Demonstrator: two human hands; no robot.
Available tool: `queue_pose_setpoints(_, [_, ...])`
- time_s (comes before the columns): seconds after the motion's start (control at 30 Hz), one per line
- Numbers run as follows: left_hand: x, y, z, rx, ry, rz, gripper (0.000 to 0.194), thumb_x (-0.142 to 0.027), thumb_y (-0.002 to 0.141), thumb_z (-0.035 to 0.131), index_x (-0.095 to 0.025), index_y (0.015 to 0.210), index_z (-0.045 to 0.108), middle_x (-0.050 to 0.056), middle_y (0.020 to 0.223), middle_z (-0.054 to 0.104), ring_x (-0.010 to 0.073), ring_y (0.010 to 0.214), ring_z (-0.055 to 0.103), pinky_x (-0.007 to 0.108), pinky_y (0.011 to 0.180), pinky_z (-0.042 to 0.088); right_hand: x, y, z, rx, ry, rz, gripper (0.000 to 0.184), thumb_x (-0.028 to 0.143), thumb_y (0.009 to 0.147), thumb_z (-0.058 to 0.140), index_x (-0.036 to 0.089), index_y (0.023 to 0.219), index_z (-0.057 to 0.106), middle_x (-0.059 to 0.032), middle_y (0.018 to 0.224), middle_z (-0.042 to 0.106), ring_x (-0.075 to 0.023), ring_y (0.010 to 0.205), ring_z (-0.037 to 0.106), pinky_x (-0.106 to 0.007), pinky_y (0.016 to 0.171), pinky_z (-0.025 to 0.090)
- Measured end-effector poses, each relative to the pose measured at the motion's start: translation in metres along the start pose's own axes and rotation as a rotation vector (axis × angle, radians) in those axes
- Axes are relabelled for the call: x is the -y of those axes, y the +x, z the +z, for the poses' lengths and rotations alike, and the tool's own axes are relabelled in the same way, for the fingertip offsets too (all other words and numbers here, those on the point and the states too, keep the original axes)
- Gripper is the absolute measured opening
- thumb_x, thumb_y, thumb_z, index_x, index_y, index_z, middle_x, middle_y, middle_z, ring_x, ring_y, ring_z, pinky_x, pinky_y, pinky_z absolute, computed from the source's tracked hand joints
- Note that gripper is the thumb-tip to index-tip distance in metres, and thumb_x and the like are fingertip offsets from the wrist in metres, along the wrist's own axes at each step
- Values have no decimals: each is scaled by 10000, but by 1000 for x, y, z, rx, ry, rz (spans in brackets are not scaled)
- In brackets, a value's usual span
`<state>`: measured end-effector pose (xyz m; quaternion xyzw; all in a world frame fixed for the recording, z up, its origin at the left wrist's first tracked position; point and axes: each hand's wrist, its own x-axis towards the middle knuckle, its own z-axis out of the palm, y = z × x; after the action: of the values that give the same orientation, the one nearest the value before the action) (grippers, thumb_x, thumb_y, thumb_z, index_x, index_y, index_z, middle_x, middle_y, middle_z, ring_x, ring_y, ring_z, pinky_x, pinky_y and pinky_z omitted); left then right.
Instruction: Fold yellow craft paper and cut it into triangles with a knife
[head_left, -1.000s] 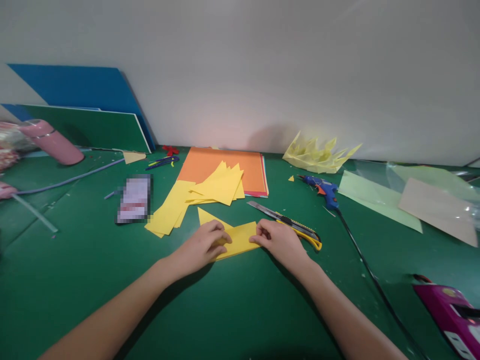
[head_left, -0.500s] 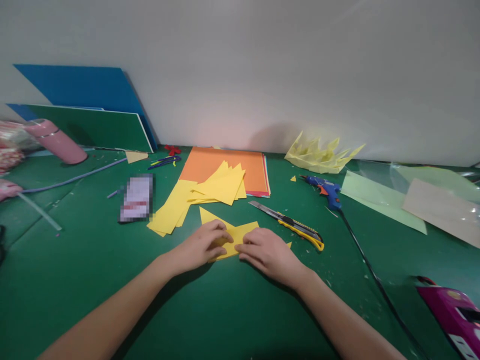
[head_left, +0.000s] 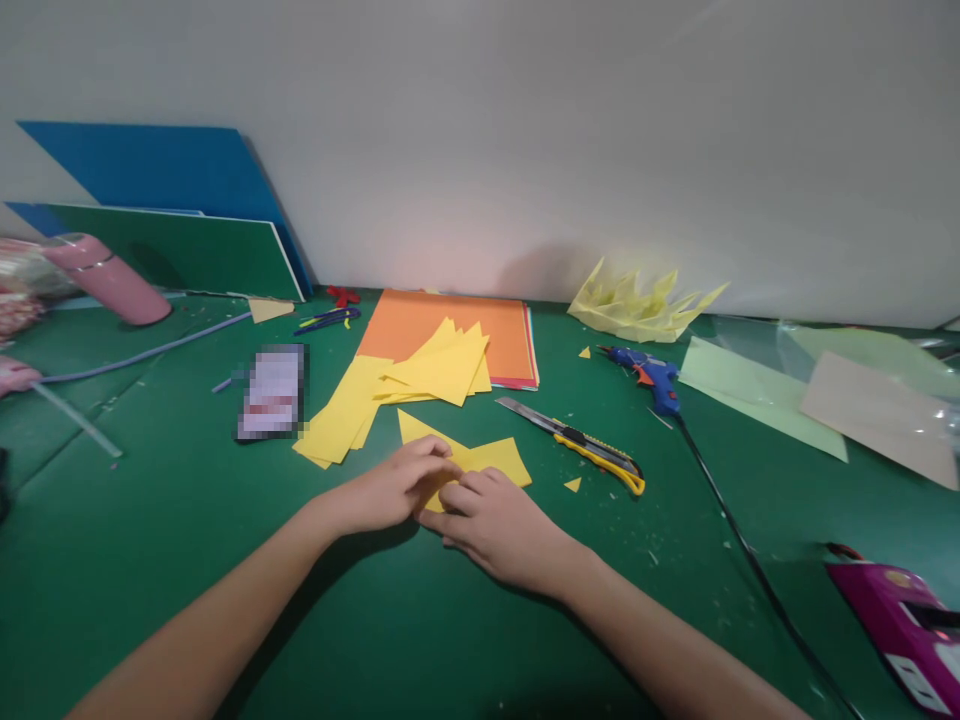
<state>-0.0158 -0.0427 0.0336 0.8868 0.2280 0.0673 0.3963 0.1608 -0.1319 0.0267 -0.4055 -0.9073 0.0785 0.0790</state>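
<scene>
A folded yellow paper (head_left: 491,459) lies flat on the green table (head_left: 165,520) in front of me. My left hand (head_left: 394,490) rests on its left end with fingers curled down, pinning it. My right hand (head_left: 491,525) lies over the paper's near edge, fingers pressed together and pointing left, touching my left fingertips. A yellow triangle piece (head_left: 418,428) pokes out behind my left hand. A tiny yellow scrap (head_left: 573,485) lies just right of the paper.
A yellow utility knife (head_left: 581,445) lies right of the paper. Behind are cut yellow sheets (head_left: 405,385), an orange paper stack (head_left: 442,330), a blue glue gun (head_left: 652,378) with its black cord, folded pale yellow pieces (head_left: 637,305), a phone (head_left: 271,392) and a magenta device (head_left: 896,620).
My right hand slid left along the yellow paper from its right end until it met my left hand. The left hand stayed in place. A small yellow scrap now shows where the right hand was.
</scene>
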Motion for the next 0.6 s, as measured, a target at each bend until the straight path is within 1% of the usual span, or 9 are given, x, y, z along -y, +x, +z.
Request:
queue_pose_setpoints(0.2, [-1,1,-2,13,15,-14,327,-52,831,400,-195,1055,589,76,1100,511,187,1043,511,346,923,457,-1,1,-3,-12,19,-4,304,301,963,429,277,1239,554,-59,934,592,-210,891,479,-326,707,358])
queue_pose_setpoints(0.33, [-2,1,-2,22,44,-29,333,-63,838,398,-200,1071,593,74,1099,516,185,1039,517,341,905,465,-6,-4,-4,-27,54,6,283,250,960,409,216,1161,605,-73,926,604,-206,860,488,-331,728,378])
queue_pose_setpoints(0.43, [-1,-1,-1,24,63,-33,335,-76,840,416,-210,1095,587,77,1139,512,198,1088,503,350,930,451,-11,-10,-4,-67,83,16,286,206,950,399,162,1130,616,-94,942,614,-210,851,499,-345,756,397])
queue_pose_setpoints(0.53, [-1,-3,-1,36,67,-63,333,-124,832,479,-223,1136,573,84,1203,492,226,1132,483,352,916,460,-17,-17,-6,-94,114,1,283,189,939,407,155,1109,630,-104,939,616,-212,850,508,-354,772,408])
queue_pose_setpoints(0.6, [-2,-4,-1,43,68,-69,329,-153,827,510,-235,1140,571,79,1212,490,235,1138,480,353,907,462,-22,-22,-10,-99,134,-25,286,186,934,409,161,1102,640,-104,929,616,-211,848,516,-352,765,413])
